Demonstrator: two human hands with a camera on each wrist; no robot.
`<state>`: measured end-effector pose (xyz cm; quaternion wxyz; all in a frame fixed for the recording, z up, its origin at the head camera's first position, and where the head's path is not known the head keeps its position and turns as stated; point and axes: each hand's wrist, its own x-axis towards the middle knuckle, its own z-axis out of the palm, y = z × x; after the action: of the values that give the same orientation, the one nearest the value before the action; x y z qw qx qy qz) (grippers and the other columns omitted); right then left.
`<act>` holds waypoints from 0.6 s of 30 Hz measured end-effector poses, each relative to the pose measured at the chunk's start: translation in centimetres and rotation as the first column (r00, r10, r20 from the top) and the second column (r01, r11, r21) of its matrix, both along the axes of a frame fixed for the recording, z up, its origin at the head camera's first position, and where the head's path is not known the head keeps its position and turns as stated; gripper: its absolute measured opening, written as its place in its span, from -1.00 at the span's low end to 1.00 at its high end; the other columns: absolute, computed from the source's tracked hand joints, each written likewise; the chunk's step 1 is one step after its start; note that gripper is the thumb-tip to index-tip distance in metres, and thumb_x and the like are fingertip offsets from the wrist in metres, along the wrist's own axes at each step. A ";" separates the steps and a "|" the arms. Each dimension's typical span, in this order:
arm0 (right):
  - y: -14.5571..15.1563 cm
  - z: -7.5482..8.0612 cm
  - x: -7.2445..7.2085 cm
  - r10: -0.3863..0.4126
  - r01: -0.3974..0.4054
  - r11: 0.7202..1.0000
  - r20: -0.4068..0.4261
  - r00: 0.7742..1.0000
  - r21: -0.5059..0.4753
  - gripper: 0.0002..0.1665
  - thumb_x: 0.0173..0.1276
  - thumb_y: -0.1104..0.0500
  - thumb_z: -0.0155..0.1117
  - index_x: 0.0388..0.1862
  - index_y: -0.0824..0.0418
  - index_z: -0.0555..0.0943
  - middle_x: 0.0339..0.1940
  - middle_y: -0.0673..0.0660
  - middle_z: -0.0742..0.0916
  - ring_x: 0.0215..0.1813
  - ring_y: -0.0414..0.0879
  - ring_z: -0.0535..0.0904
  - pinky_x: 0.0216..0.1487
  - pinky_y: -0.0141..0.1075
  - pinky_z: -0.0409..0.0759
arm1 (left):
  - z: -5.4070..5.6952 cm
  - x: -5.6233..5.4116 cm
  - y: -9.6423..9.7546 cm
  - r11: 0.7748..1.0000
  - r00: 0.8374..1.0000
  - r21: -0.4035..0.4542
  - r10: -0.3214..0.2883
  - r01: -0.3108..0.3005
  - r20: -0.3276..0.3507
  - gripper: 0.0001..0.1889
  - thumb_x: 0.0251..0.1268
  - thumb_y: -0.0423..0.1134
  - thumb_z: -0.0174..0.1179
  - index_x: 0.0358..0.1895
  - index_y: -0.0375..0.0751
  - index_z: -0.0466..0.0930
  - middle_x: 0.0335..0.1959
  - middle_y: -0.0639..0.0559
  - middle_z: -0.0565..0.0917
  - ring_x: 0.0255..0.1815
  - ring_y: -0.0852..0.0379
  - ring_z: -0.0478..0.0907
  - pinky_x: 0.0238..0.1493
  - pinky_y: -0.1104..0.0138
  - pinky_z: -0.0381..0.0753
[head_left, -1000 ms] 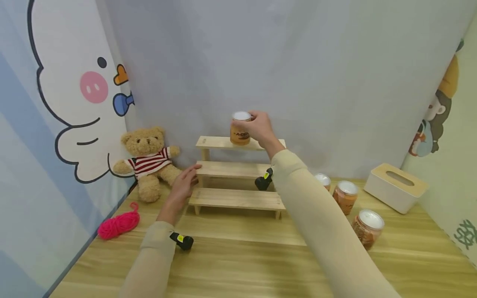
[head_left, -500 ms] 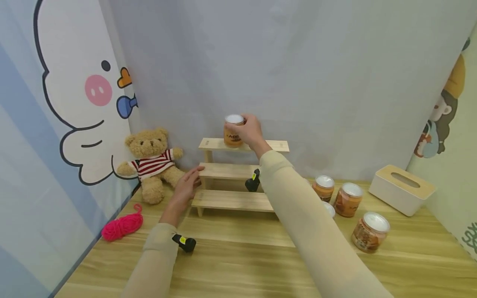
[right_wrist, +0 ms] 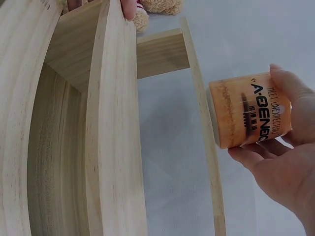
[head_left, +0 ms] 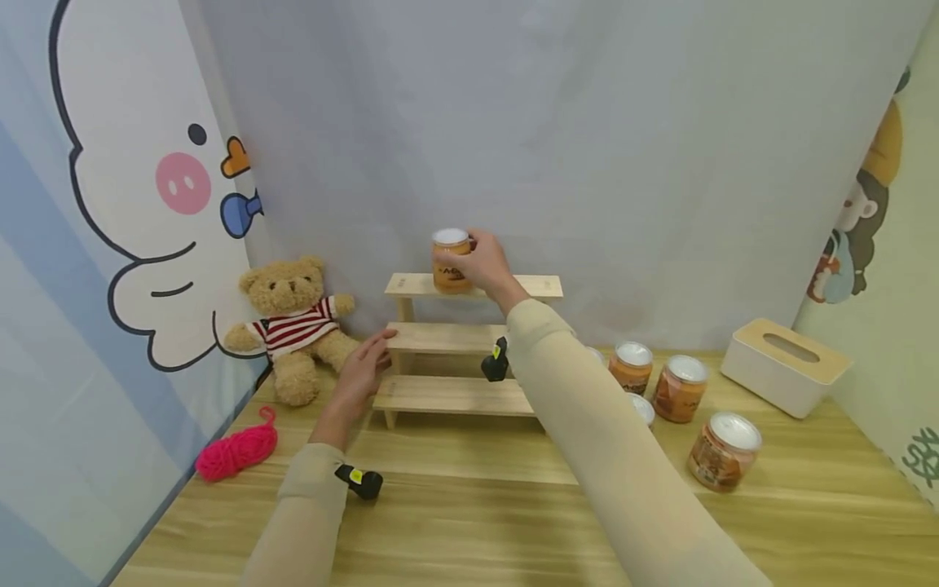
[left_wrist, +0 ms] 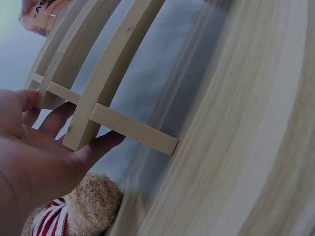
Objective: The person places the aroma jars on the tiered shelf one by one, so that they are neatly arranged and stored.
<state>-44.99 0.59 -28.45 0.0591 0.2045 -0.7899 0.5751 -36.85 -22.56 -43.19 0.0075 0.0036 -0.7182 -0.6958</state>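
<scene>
A three-tier wooden display rack (head_left: 455, 393) stands on the table against the grey backdrop. My right hand (head_left: 486, 262) grips an orange jar (head_left: 451, 280) with a pale lid, thumb and fingers on opposite sides. The jar is upright at the top shelf (head_left: 539, 285), left of its middle. In the right wrist view, the jar's base (right_wrist: 215, 118) meets that shelf's edge, and lettering faces the camera. My left hand (head_left: 361, 373) holds the rack's left end at the middle shelf (left_wrist: 110, 64), its fingers around the end in the left wrist view.
Several more jars (head_left: 678, 390) stand right of the rack, some partly behind my right sleeve. A tissue box (head_left: 778, 379) is farther right. Left of the rack sit a teddy bear (head_left: 293, 330) in a striped shirt and pink yarn (head_left: 236, 451).
My right hand has moved the jar leftward along the top shelf. The left hand stays at the rack's left end. The camera view has shifted slightly.
</scene>
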 end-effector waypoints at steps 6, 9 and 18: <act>0.2 -0.1 0.0 -0.020 0.019 1.000 0.017 1.000 0.018 -0.27 0.31 0.02 0.47 0.34 0.27 0.43 0.13 0.21 0.62 0.13 0.05 0.56 0.09 -0.11 0.54 | 0.1 0.1 0.2 1.000 1.000 -0.014 -0.015 0.015 0.001 -0.52 0.65 0.09 -0.16 0.47 0.08 0.37 0.55 -0.07 0.22 0.51 -0.15 0.20 0.33 -0.24 0.17; 0.8 0.1 0.4 -0.026 0.025 0.999 0.045 0.999 0.027 -0.10 0.28 -0.03 0.49 0.48 0.25 0.31 0.26 0.21 0.55 0.24 0.05 0.50 0.17 -0.09 0.50 | 0.0 0.0 0.5 1.000 1.000 -0.008 -0.029 0.029 -0.002 -0.52 0.65 0.09 -0.16 0.47 0.07 0.37 0.55 -0.09 0.21 0.51 -0.16 0.19 0.34 -0.25 0.15; 4.4 0.9 3.6 -0.016 0.011 0.996 0.060 0.998 0.083 0.09 0.27 -0.12 0.48 0.61 0.18 0.14 0.46 0.17 0.42 0.45 0.06 0.34 0.32 -0.04 0.39 | 0.2 0.1 0.0 0.999 1.000 -0.044 -0.009 0.008 -0.013 -0.52 0.66 0.08 -0.18 0.49 0.10 0.35 0.52 -0.09 0.28 0.48 -0.13 0.25 -0.12 0.23 0.45</act>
<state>-41.34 4.94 -27.59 0.0306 0.1840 -0.8159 0.5473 -36.71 -22.59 -42.99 0.0095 -0.0042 -0.7331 -0.6800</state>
